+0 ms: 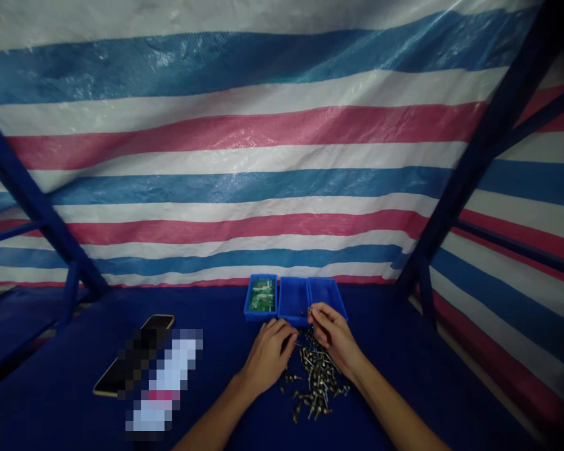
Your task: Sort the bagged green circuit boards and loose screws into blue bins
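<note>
**Operator:** What lies farthest out from my left hand?

**Instructor:** Well left of your left hand (pixel 267 354), a smartphone (pixel 109 376) lies flat on the blue table cover (pixel 51 388). A pixelated object (pixel 162 376) overlaps the phone; its type cannot be determined.

**Operator:** State my left hand.

**Instructor:** Your left hand rests palm down with the fingers curled inward. You cannot confirm from this view whether it grips anything. Its fingertips (pixel 289 333) sit just beside the upper left edge of the pile of small brass-coloured pins (pixel 317 382).

**Operator:** What is ahead of my hands?

**Instructor:** Three blue plastic bins stand side by side ahead of your hands. The left bin (pixel 252 300) holds green circuit boards (pixel 262 294). The middle bin (pixel 292 299) is directly ahead of your fingertips, and the right bin (pixel 326 294) is ahead of your right hand.

**Operator:** State my right hand.

**Instructor:** Your right hand (pixel 333 338) is closed in a pinch. Its thumb and forefinger grip a brass-coloured pin (pixel 309 310) at the front edge of the middle bin. The pile lies directly below and toward you from this hand. A blue steel frame (pixel 479 163) and a striped tarpaulin (pixel 507 300) stand well beyond it to the right.
</note>
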The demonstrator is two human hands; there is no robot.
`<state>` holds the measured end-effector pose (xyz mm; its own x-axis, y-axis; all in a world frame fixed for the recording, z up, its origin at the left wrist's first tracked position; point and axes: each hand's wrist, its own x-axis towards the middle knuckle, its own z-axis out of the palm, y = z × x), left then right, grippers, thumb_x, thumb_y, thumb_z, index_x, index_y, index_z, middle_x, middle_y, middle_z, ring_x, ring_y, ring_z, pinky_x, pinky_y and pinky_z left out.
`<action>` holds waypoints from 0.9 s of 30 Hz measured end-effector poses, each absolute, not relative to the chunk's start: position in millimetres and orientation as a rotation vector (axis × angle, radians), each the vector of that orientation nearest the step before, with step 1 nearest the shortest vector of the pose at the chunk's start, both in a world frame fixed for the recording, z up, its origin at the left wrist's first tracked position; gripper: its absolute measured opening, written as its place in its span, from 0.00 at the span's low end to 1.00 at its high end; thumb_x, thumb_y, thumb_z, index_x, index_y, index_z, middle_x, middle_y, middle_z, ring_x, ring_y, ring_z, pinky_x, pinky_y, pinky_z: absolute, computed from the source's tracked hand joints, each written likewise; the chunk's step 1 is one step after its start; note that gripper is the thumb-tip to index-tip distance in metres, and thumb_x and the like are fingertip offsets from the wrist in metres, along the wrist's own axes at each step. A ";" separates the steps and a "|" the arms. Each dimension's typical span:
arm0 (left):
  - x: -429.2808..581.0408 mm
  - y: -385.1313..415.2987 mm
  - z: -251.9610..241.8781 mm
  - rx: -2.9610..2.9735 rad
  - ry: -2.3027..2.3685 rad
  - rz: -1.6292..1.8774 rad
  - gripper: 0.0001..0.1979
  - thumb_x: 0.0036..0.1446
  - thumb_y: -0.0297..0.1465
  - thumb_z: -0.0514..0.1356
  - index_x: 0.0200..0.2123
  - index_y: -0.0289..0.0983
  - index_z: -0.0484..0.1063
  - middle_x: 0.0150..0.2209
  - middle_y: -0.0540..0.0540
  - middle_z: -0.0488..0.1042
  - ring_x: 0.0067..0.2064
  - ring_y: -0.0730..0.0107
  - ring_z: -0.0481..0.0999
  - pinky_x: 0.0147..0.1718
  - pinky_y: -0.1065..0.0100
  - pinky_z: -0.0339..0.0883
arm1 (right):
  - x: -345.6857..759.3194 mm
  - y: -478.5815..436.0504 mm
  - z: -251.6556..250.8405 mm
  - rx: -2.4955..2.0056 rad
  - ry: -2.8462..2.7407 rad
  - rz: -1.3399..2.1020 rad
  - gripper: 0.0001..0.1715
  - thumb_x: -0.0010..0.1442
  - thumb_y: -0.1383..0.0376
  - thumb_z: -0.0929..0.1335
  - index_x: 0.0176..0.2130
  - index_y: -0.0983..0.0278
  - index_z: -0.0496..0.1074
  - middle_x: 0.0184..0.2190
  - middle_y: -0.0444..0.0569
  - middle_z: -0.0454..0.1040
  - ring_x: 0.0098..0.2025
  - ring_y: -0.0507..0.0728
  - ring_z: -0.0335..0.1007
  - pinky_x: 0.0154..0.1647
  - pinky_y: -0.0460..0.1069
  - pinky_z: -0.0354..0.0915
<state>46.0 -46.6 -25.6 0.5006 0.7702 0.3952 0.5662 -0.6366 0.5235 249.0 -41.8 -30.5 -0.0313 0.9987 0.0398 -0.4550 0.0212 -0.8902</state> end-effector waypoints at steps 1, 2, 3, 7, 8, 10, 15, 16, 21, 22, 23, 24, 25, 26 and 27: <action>45.9 -46.6 -25.5 2.421 1.117 0.876 0.12 0.75 0.32 0.53 0.46 0.43 0.78 0.45 0.48 0.79 0.47 0.62 0.76 0.49 0.59 0.66 | 248.6 -41.0 -31.3 -0.841 -0.925 1.365 0.22 0.59 0.49 0.78 0.38 0.64 0.76 0.31 0.44 0.75 0.16 0.42 0.49 0.15 0.42 0.43; 45.9 -46.4 -25.6 2.421 1.112 0.873 0.13 0.75 0.32 0.53 0.46 0.43 0.78 0.45 0.48 0.79 0.47 0.62 0.76 0.49 0.59 0.66 | 248.1 -40.3 -32.4 -0.874 -0.952 1.323 0.23 0.59 0.48 0.78 0.39 0.63 0.76 0.31 0.44 0.76 0.16 0.42 0.50 0.14 0.42 0.44; 46.0 -46.2 -26.0 2.421 1.107 0.873 0.13 0.75 0.32 0.53 0.46 0.43 0.78 0.45 0.48 0.79 0.47 0.63 0.76 0.49 0.59 0.66 | 247.7 -39.7 -33.5 -0.910 -0.981 1.276 0.23 0.59 0.47 0.77 0.40 0.63 0.76 0.32 0.45 0.76 0.15 0.43 0.52 0.14 0.42 0.44; 46.2 -45.5 -27.2 2.418 1.097 0.877 0.13 0.76 0.32 0.52 0.46 0.43 0.78 0.45 0.48 0.79 0.47 0.62 0.76 0.50 0.59 0.65 | 247.6 -39.6 -38.4 -1.041 -1.138 1.073 0.25 0.61 0.45 0.75 0.42 0.63 0.74 0.31 0.45 0.78 0.15 0.45 0.57 0.14 0.42 0.47; 46.3 -45.6 -27.0 2.416 1.096 0.879 0.13 0.76 0.32 0.52 0.46 0.43 0.78 0.45 0.48 0.79 0.47 0.62 0.76 0.50 0.59 0.65 | 247.9 -40.2 -39.5 -1.066 -1.174 1.026 0.25 0.62 0.44 0.74 0.42 0.63 0.74 0.30 0.46 0.78 0.15 0.46 0.58 0.14 0.43 0.48; 46.2 -46.2 -26.1 2.415 1.087 0.878 0.13 0.76 0.32 0.52 0.46 0.43 0.78 0.45 0.47 0.79 0.47 0.62 0.76 0.50 0.59 0.66 | 248.8 -42.0 -41.1 -1.131 -1.238 0.933 0.25 0.65 0.44 0.72 0.43 0.62 0.74 0.29 0.46 0.78 0.15 0.47 0.59 0.15 0.43 0.51; 45.8 -47.8 -23.2 2.425 1.074 0.869 0.13 0.76 0.32 0.52 0.47 0.43 0.78 0.45 0.47 0.79 0.47 0.62 0.76 0.49 0.60 0.66 | 249.9 -47.2 -41.0 -1.309 -1.383 0.738 0.26 0.68 0.42 0.67 0.45 0.61 0.74 0.25 0.46 0.79 0.16 0.52 0.64 0.17 0.45 0.56; 45.8 -47.9 -22.9 2.428 1.079 0.868 0.13 0.75 0.32 0.52 0.46 0.43 0.78 0.45 0.48 0.79 0.47 0.62 0.76 0.50 0.60 0.66 | 249.8 -48.0 -40.4 -1.324 -1.406 0.720 0.26 0.69 0.42 0.67 0.45 0.61 0.74 0.25 0.46 0.79 0.16 0.52 0.64 0.17 0.46 0.56; 45.8 -47.7 -22.3 2.427 1.086 0.867 0.13 0.76 0.33 0.52 0.47 0.43 0.78 0.45 0.47 0.79 0.47 0.62 0.76 0.50 0.60 0.66 | 249.4 -50.0 -37.5 -1.364 -1.467 0.691 0.26 0.69 0.42 0.65 0.45 0.60 0.74 0.23 0.45 0.78 0.15 0.53 0.65 0.18 0.46 0.57; 45.8 -47.7 -22.3 2.425 1.080 0.869 0.14 0.76 0.33 0.52 0.47 0.43 0.78 0.45 0.47 0.79 0.48 0.62 0.76 0.50 0.60 0.66 | 249.4 -50.1 -37.1 -1.371 -1.475 0.683 0.26 0.70 0.42 0.65 0.46 0.60 0.74 0.23 0.45 0.78 0.15 0.53 0.65 0.19 0.46 0.58; 45.9 -47.8 -22.4 2.423 1.075 0.868 0.14 0.76 0.33 0.52 0.47 0.43 0.78 0.45 0.47 0.79 0.48 0.62 0.76 0.51 0.60 0.66 | 249.4 -50.1 -36.7 -1.376 -1.483 0.676 0.26 0.70 0.42 0.65 0.46 0.60 0.74 0.23 0.45 0.79 0.15 0.53 0.65 0.19 0.46 0.58; 46.1 -47.7 -22.7 2.421 1.073 0.868 0.14 0.76 0.33 0.52 0.46 0.43 0.78 0.45 0.47 0.79 0.48 0.62 0.76 0.51 0.59 0.66 | 249.4 -50.1 -36.4 -1.378 -1.489 0.670 0.25 0.70 0.43 0.65 0.46 0.60 0.75 0.23 0.44 0.79 0.16 0.53 0.65 0.19 0.46 0.58; 46.2 -47.7 -23.2 2.419 1.074 0.869 0.13 0.76 0.33 0.52 0.46 0.43 0.78 0.45 0.47 0.79 0.48 0.62 0.76 0.51 0.59 0.65 | 249.4 -50.1 -36.1 -1.377 -1.492 0.666 0.25 0.71 0.43 0.65 0.46 0.61 0.75 0.23 0.44 0.79 0.16 0.53 0.66 0.19 0.46 0.58; 46.3 -47.6 -23.7 2.419 1.079 0.868 0.13 0.76 0.33 0.52 0.46 0.43 0.78 0.46 0.47 0.79 0.48 0.62 0.76 0.51 0.59 0.65 | 249.4 -50.0 -35.9 -1.376 -1.493 0.663 0.26 0.71 0.43 0.65 0.46 0.61 0.75 0.23 0.45 0.79 0.16 0.53 0.66 0.19 0.46 0.58; 46.3 -47.5 -24.2 2.420 1.083 0.866 0.13 0.76 0.33 0.52 0.47 0.43 0.78 0.46 0.47 0.79 0.48 0.61 0.75 0.51 0.59 0.65 | 249.4 -50.0 -35.8 -1.374 -1.494 0.662 0.26 0.70 0.43 0.65 0.46 0.61 0.75 0.23 0.45 0.79 0.16 0.54 0.66 0.19 0.46 0.58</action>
